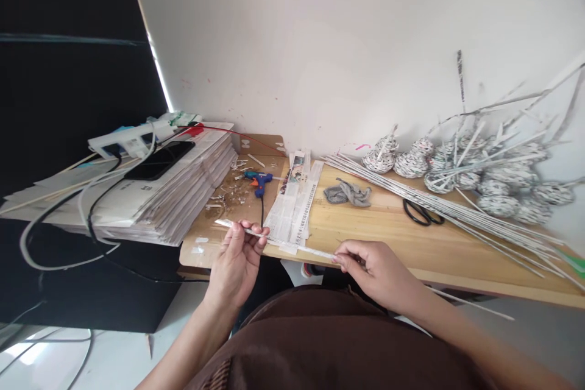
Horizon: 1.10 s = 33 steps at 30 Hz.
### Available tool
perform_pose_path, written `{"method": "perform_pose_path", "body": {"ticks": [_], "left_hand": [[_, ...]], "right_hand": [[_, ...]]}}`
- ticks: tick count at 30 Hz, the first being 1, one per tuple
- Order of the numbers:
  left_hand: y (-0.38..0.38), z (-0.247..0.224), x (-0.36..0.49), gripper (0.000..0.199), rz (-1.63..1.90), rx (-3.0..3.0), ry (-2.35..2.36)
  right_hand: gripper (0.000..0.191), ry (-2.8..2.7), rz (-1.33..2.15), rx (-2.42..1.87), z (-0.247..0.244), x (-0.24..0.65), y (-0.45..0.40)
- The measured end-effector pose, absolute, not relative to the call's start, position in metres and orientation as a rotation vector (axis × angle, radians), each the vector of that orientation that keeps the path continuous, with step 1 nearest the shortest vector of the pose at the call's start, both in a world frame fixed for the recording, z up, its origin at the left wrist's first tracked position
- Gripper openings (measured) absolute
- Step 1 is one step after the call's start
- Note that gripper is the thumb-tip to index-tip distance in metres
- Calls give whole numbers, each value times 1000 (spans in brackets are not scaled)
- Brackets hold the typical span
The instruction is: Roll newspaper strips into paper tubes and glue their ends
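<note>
A thin rolled newspaper tube point(299, 246) stretches between my two hands above the table's front edge. My left hand point(240, 256) pinches it near its wider left end, thumb against fingers. Its other stretch runs into my right hand point(368, 265), whose thumb and fingers close on it; the tube may pass on behind my right wrist, where a thin stick point(473, 304) shows. Just beyond lie flat newspaper strips point(297, 213) with print on them. A blue glue gun point(260, 184) rests on cardboard left of the strips.
Stacked paper point(183, 195) with a black phone point(159, 159), power strip point(132, 140) and cables stands at left. Right of the strips are a grey cloth point(348, 192), black-handled scissors point(423, 212), a bundle of paper tubes point(439, 204) and several woven gourd shapes point(411, 164) against the wall.
</note>
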<state>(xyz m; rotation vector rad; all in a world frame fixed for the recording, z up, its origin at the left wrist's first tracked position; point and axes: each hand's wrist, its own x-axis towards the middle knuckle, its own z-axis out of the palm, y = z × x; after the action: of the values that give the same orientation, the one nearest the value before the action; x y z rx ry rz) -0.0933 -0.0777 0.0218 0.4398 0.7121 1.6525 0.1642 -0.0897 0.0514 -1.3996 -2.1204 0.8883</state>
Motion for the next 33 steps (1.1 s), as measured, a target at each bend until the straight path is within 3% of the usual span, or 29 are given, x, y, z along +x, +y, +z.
{"method": "perform_pose_path", "body": {"ticks": [15, 19, 24, 33], "left_hand": [[-78, 20, -102, 20, 1693, 462, 763], [-73, 18, -112, 20, 1742, 436, 810], [-74, 18, -112, 24, 1722, 453, 821], [-80, 21, -114, 20, 1698, 476, 953]], "right_hand": [[14, -2056, 928, -1332, 49, 161, -92], [19, -2097, 842, -1325, 51, 171, -96], [27, -2048, 1062, -1353, 53, 171, -97], [22, -2032, 997, -1363, 49, 167, -96]]}}
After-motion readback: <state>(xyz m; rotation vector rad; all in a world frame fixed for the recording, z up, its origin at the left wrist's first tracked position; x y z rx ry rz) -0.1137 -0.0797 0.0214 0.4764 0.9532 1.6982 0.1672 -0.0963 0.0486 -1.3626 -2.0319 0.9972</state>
